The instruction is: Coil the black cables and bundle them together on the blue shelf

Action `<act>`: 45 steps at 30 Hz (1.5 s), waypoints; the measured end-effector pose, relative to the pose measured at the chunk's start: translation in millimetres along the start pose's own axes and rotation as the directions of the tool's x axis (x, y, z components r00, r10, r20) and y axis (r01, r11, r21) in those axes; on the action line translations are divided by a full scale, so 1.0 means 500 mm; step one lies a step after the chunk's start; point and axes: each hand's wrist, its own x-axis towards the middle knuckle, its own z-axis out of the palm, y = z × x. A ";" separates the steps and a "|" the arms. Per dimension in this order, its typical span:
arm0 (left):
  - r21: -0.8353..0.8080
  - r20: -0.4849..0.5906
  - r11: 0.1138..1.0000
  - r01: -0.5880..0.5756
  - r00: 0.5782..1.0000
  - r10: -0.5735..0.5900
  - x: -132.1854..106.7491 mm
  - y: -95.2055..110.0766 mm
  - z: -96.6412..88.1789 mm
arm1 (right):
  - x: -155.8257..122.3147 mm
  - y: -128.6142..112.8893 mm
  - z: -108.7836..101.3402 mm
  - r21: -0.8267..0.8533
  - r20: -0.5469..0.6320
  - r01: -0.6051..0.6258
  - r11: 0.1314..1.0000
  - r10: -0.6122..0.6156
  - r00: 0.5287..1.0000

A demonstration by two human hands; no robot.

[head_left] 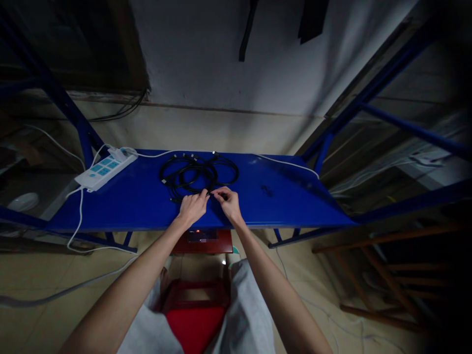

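Centre of frame: both hands meet on the near edge of the cable bundle. Left hand (191,206) and right hand (230,200) each pinch a strand of the black cables (199,173), fingertips almost touching; what sits between them is too small to tell, maybe a plug end. The cables lie coiled in loose loops on the blue shelf (287,196), just above the hands. Power strip (105,169) at upper left of the shelf, its white cord trailing off the left edge. Red stool (197,319) at bottom centre.

Judged step: sorting or untangling one lead from the coil. Next move calls for a steady pinch and a slow pull clear of the loops.
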 end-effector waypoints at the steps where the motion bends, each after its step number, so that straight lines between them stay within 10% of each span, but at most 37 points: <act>1: -0.003 0.001 1.000 -0.004 1.000 0.004 0.000 -0.001 0.000 | 0.000 0.002 0.000 -0.005 -0.009 -0.004 1.000 0.004 1.000; 18: 0.010 -0.016 1.000 -0.021 1.000 0.021 -0.004 0.000 -0.008 | 0.001 0.002 0.008 -0.013 -0.031 -0.015 1.000 0.014 0.999; 31: -0.022 0.024 1.000 0.001 1.000 0.000 -0.010 0.005 -0.022 | 0.003 0.005 0.030 -0.481 0.082 0.082 0.873 -0.049 0.995; 45: 0.003 0.028 1.000 0.016 0.999 -0.016 -0.008 0.006 -0.018 | 0.001 0.025 0.030 -0.403 0.002 0.069 0.913 -0.075 0.997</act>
